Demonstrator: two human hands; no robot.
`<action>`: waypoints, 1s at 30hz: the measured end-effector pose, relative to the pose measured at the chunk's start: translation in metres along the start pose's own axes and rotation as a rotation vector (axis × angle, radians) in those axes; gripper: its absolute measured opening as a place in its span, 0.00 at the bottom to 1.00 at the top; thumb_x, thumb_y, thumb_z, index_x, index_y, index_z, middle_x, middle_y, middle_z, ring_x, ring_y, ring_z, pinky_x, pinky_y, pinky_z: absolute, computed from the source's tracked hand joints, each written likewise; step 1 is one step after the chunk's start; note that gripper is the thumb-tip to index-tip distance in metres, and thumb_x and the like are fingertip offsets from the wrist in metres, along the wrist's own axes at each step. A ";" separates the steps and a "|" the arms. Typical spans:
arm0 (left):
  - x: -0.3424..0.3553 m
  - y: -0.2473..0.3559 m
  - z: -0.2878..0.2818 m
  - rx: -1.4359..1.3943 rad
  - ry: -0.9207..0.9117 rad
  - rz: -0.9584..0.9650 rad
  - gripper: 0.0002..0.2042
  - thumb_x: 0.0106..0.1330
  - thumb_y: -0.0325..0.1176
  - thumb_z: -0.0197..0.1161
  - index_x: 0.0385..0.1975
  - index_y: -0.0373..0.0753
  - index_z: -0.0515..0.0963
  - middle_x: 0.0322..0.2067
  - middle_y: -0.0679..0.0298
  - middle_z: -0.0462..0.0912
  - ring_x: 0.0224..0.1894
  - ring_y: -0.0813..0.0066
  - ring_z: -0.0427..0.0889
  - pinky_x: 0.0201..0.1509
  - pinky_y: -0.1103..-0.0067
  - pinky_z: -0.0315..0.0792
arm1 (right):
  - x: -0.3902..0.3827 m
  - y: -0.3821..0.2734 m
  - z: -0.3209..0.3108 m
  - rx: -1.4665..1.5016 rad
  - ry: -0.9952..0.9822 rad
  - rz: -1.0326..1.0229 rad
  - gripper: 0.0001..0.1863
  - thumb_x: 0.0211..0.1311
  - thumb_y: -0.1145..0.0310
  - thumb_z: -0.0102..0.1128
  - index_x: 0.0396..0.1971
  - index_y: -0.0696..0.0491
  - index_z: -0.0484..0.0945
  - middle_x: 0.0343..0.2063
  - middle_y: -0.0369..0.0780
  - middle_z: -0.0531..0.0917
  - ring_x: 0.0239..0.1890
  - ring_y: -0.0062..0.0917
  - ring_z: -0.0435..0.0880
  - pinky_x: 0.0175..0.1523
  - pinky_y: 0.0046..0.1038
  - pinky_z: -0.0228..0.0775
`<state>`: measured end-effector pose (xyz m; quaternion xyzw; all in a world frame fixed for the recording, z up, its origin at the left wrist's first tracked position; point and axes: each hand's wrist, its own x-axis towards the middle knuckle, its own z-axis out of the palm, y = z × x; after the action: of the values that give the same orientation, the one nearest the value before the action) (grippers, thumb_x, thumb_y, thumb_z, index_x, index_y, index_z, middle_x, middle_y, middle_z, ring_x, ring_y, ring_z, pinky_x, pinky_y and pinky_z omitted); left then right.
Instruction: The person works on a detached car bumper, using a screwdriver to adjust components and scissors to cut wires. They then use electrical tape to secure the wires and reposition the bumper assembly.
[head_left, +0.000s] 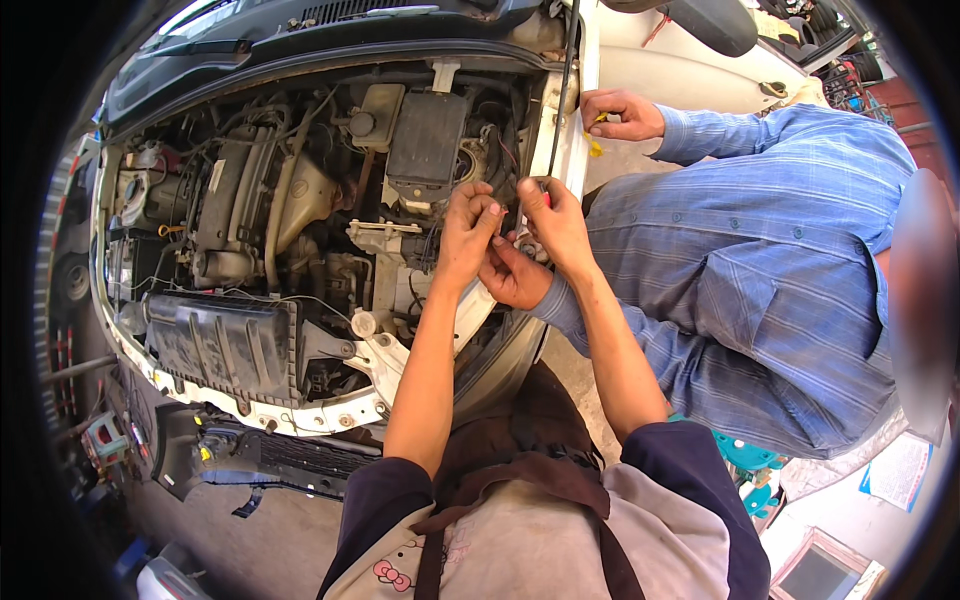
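Observation:
Both my hands are close together over the right edge of the open engine bay. My left hand (466,236) is closed, thumb and fingers pinched on something too small to make out. My right hand (560,232) is closed too, thumb up, on a small red thing (546,199) that shows only in part. Between and below them is a co-worker's hand (515,277), its fingertips near mine. The co-worker's other hand (622,115) rests on the white fender edge and holds something yellow (596,148). Dark wires run in the bay beside my left hand.
A black box cover (427,140) and a fluid reservoir (375,118) sit behind my hands. A prop rod (566,90) rises at the right. The co-worker in a blue shirt (740,250) stands close at my right. A removed bumper (270,455) lies at the lower left.

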<state>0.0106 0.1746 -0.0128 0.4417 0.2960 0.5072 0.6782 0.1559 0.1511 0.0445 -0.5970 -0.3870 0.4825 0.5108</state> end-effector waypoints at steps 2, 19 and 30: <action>0.000 0.000 -0.004 0.020 -0.014 0.015 0.16 0.71 0.31 0.59 0.52 0.32 0.64 0.28 0.71 0.73 0.29 0.86 0.69 0.33 0.88 0.65 | -0.012 -0.019 0.003 -0.137 -0.102 -0.080 0.15 0.65 0.63 0.66 0.37 0.61 0.78 0.24 0.36 0.81 0.23 0.15 0.77 0.28 0.19 0.71; -0.001 -0.002 -0.004 -0.013 -0.058 0.004 0.14 0.72 0.33 0.60 0.50 0.33 0.67 0.30 0.71 0.76 0.32 0.87 0.71 0.37 0.88 0.66 | -0.026 -0.010 0.015 -0.008 0.116 -0.087 0.07 0.59 0.71 0.69 0.31 0.59 0.84 0.24 0.31 0.82 0.27 0.10 0.74 0.32 0.17 0.68; -0.003 -0.002 -0.002 0.004 -0.039 0.005 0.13 0.71 0.32 0.60 0.49 0.34 0.67 0.29 0.72 0.75 0.31 0.87 0.70 0.36 0.89 0.66 | -0.028 -0.005 0.014 0.041 0.126 -0.108 0.06 0.59 0.73 0.69 0.32 0.60 0.84 0.24 0.31 0.83 0.27 0.11 0.75 0.33 0.16 0.68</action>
<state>0.0085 0.1721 -0.0156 0.4535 0.2829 0.4995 0.6818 0.1361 0.1282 0.0541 -0.5940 -0.3758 0.4237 0.5714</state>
